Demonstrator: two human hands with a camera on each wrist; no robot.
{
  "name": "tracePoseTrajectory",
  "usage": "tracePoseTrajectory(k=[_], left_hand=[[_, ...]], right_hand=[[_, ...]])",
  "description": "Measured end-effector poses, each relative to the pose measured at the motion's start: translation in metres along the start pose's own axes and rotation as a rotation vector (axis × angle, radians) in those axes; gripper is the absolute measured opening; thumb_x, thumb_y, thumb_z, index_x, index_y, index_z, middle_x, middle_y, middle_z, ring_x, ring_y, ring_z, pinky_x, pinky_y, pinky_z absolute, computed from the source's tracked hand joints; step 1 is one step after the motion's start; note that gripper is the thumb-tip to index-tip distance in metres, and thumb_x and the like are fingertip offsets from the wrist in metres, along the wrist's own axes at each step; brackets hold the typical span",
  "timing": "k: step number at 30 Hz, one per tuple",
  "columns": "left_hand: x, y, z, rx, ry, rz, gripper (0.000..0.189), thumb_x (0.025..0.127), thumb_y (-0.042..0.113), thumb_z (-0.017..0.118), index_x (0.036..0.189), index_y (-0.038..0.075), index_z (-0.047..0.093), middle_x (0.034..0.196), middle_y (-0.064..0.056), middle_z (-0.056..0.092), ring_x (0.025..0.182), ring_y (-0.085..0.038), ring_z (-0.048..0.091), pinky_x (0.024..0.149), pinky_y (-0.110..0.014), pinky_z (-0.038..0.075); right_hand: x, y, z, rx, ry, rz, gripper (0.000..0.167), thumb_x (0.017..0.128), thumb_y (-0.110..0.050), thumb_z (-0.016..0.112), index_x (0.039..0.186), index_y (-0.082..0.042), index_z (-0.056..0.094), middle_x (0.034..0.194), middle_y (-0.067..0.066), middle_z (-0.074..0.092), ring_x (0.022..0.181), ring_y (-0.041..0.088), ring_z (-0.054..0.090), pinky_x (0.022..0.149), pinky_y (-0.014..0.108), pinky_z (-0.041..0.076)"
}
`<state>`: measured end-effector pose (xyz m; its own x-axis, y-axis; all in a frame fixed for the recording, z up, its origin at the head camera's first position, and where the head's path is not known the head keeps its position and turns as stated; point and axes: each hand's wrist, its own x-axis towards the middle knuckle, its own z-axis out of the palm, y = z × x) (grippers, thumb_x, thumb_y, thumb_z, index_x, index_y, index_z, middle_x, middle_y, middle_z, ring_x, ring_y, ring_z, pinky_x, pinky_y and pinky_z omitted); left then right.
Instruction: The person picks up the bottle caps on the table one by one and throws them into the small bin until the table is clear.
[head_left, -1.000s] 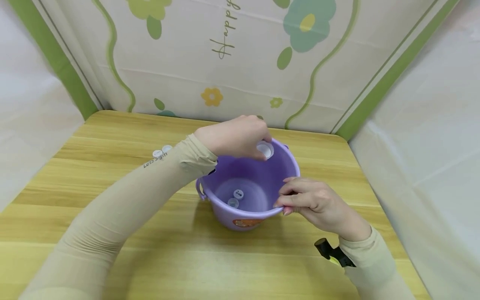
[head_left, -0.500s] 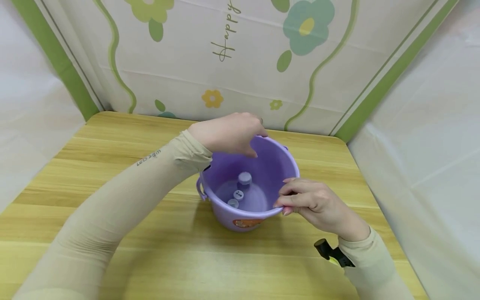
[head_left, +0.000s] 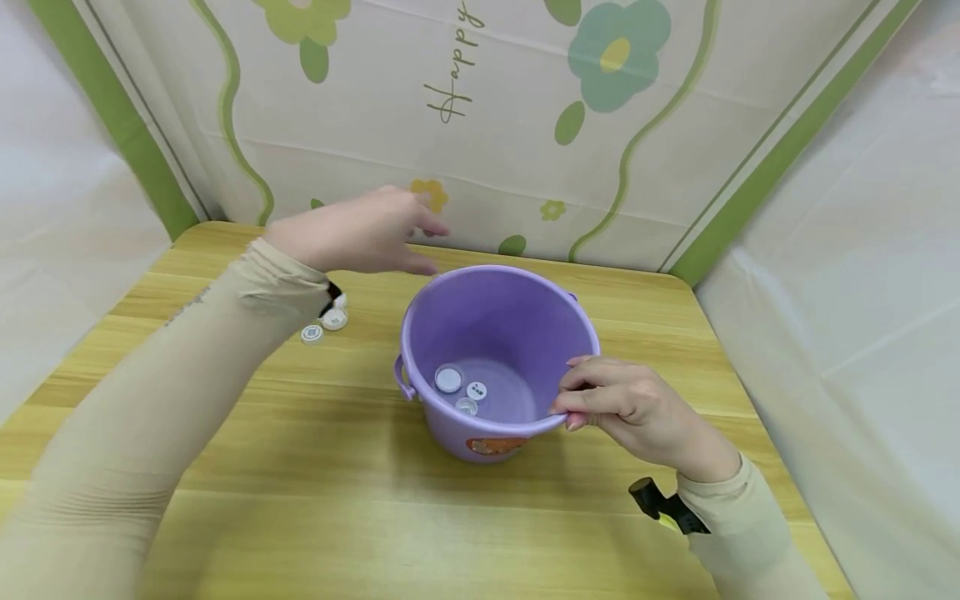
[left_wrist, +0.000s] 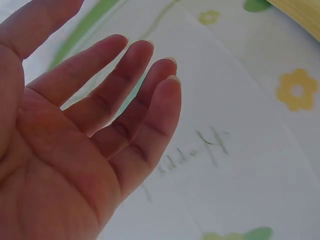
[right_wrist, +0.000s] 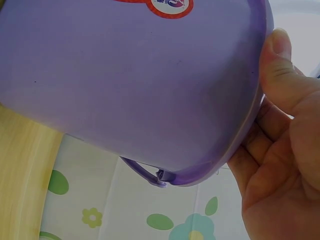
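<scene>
Head view, looking down: purple bucket [head_left: 525, 321], mouth up, on wood-grain counter [head_left: 360, 500], a little below ctr. Inside, on bucket floor, close tog.: lg white disc [head_left: 448, 381] at approx. 9 o'clock, black-marked disc [head_left: 477, 390] nr middle, small clear-edged disc [head_left: 467, 407] at approx. 7 o'clock.

On bucket's near side, at approx. 4 o'clock: R hand [head_left: 637, 408], narrow, rim pinched btwn thumb & fingers; same grip seen up close in R wrist view. At 10 o'clock from bucket, apart from it, in mid-air: L hand [head_left: 356, 231], wide, thumb well away from fingers. In L wrist view, bare palm, fingers slightly bent w/ gaps btwn.

Below L wrist, approx. 9 o'clock from bucket, on counter: cluster of loose white discs [head_left: 334, 319], partly hidden by black wrist strap [head_left: 331, 297].

On bucket: handle [head_left: 403, 379] at approx. 8 o'clock, orange sticker [head_left: 495, 447] at 6 o'clock. Beige sleeves [head_left: 180, 400] on both arms. At 12 o'clock, behind counter: pale cloth backdrop [head_left: 360, 125] w/ flowers, green vines & word "Happy" running sideways.
</scene>
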<state>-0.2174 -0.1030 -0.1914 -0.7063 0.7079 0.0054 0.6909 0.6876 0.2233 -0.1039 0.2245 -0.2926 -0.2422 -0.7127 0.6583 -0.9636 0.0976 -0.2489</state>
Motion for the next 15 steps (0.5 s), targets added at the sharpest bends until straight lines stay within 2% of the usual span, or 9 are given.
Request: tracePoseTrajectory(k=[4, 7, 10, 15], left_hand=[[-0.016, -0.037, 0.011, -0.051, -0.005, -0.074, 0.038, 0.089, 0.020, 0.075, 0.121, 0.001, 0.069, 0.121, -0.015, 0.067, 0.104, -0.032, 0.063, 0.089, -0.047, 0.050], [-0.028, -0.065, 0.025, -0.090, -0.035, -0.146, 0.040, 0.090, 0.022, 0.073, 0.122, -0.001, 0.068, 0.120, -0.017, 0.067, 0.102, -0.032, 0.064, 0.087, -0.047, 0.051], [-0.039, -0.094, 0.045, -0.137, -0.076, -0.217, 0.043, 0.092, 0.025, 0.071, 0.125, -0.001, 0.066, 0.120, -0.018, 0.066, 0.103, -0.032, 0.064, 0.086, -0.048, 0.052], [-0.053, -0.137, 0.084, -0.194, -0.125, -0.316, 0.045, 0.093, 0.027, 0.070, 0.127, -0.002, 0.063, 0.118, -0.022, 0.065, 0.111, -0.041, 0.059, 0.091, -0.055, 0.047]], right_hand=[[0.000, 0.000, -0.001, 0.000, 0.000, -0.001, 0.019, 0.095, -0.021, 0.064, 0.093, -0.005, 0.075, 0.092, 0.005, 0.067, 0.082, 0.021, 0.066, 0.104, 0.032, 0.043], [0.000, 0.000, -0.001, 0.001, 0.001, -0.003, 0.019, 0.096, -0.021, 0.064, 0.093, -0.005, 0.075, 0.091, 0.005, 0.067, 0.081, 0.020, 0.066, 0.104, 0.033, 0.043], [0.000, 0.000, -0.001, 0.003, 0.002, -0.004, 0.020, 0.095, -0.021, 0.064, 0.093, -0.005, 0.074, 0.091, 0.005, 0.067, 0.080, 0.018, 0.065, 0.105, 0.033, 0.043], [-0.001, 0.001, -0.002, 0.008, 0.004, 0.001, 0.019, 0.096, -0.021, 0.064, 0.093, -0.005, 0.075, 0.091, 0.005, 0.067, 0.081, 0.019, 0.065, 0.104, 0.033, 0.043]])
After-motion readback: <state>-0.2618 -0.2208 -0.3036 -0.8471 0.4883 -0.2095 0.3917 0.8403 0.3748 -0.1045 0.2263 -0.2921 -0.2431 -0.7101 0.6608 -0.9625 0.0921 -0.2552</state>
